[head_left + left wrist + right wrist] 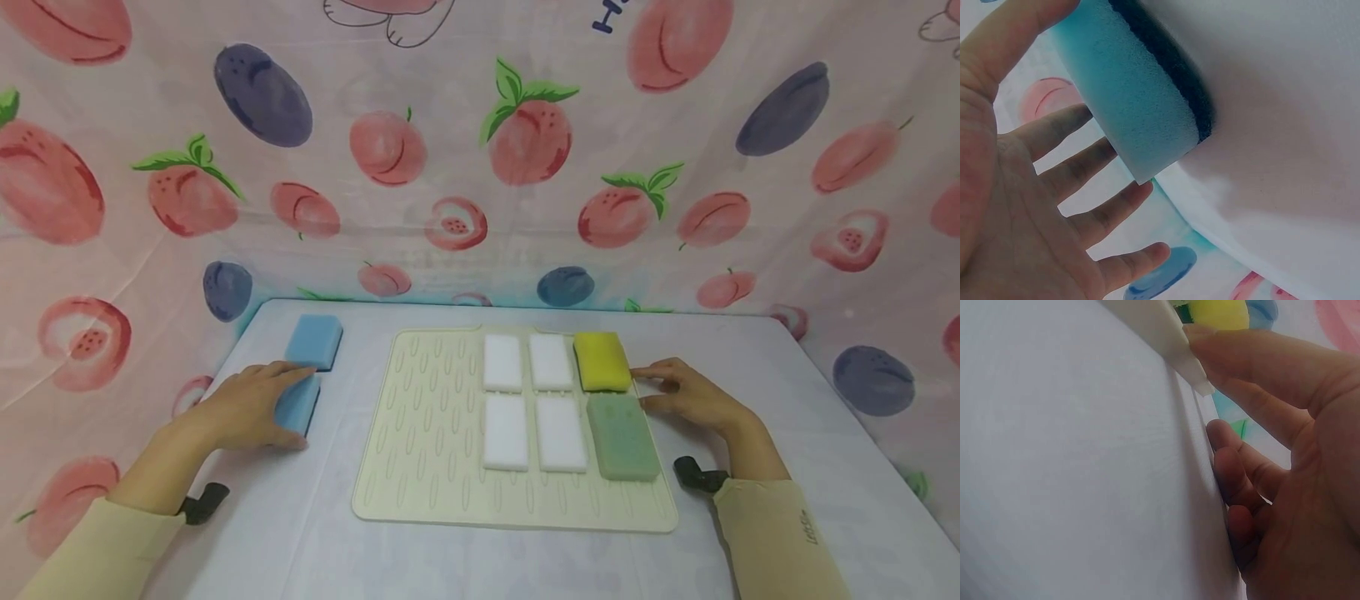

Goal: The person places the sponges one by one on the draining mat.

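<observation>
My left hand (246, 407) is at the nearer of two blue sponges (300, 407) on the left. In the left wrist view its fingers are spread and fairly straight beside the foam of that sponge (1132, 94), which has a dark scouring layer. The farther blue sponge (311, 340) lies just beyond the fingertips. On the other side, my right hand (701, 398) has its thumb and index fingertips at the right edge of a cream ridged mat (420, 417), by a yellow sponge (602, 361) and a green sponge (624, 437). Its other fingers are loosely bent.
Several white sponges (506, 432) lie in two rows on the mat, left of the yellow and green ones. A white cloth (255, 542) covers the table. Behind it hangs a fruit-print curtain (457, 100). Each wrist carries a small black camera (697, 475).
</observation>
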`<control>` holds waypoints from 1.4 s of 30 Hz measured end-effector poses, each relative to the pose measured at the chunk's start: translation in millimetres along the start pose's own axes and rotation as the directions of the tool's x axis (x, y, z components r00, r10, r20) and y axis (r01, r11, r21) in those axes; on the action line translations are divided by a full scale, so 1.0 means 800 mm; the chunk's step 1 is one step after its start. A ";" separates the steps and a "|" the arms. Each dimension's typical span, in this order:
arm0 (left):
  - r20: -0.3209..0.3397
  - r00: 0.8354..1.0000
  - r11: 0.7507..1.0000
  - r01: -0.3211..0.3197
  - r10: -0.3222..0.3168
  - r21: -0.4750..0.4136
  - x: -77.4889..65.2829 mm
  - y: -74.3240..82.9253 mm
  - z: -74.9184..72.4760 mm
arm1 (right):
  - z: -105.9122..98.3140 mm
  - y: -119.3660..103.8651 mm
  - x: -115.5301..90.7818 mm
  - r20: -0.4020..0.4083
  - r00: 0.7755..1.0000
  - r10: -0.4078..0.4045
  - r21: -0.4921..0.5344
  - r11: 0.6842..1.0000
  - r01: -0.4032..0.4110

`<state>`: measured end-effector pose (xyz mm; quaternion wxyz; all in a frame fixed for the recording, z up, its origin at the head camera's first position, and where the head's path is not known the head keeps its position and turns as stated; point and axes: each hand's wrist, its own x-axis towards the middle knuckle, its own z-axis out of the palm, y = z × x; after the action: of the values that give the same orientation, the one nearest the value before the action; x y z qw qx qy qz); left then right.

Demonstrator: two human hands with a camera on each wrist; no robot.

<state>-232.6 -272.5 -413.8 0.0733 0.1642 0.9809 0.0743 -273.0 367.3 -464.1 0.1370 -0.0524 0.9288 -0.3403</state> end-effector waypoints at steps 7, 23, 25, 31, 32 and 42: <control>0.004 1.000 1.000 0.007 -0.007 0.001 -0.001 0.001 -0.002 | -0.002 0.000 0.001 0.004 1.000 -0.004 -0.008 1.000 0.004; -0.011 1.000 1.000 -0.001 0.001 0.010 0.001 0.004 -0.003 | -0.002 -0.002 0.003 0.007 1.000 0.006 -0.005 1.000 -0.006; -0.013 1.000 1.000 -0.005 0.006 0.013 0.000 0.006 -0.004 | -0.002 -0.002 0.003 0.008 1.000 0.008 0.001 1.000 -0.008; -0.022 0.999 0.999 -0.024 0.025 0.024 -0.002 0.012 -0.008 | -0.001 -0.002 0.003 0.012 1.000 0.015 0.015 1.000 -0.015; -0.022 0.999 0.999 -0.026 0.026 0.026 -0.002 0.014 -0.009 | -0.001 -0.002 0.003 0.013 1.000 0.017 0.015 1.000 -0.017; -0.024 0.999 0.999 -0.032 0.033 0.030 -0.004 0.028 -0.014 | 0.000 -0.002 0.001 0.008 1.000 0.018 0.012 1.000 -0.018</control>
<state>-224.8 -253.8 -398.5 0.0577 0.1802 0.9799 0.0631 -273.7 366.2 -463.0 0.1440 -0.0448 0.9266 -0.3445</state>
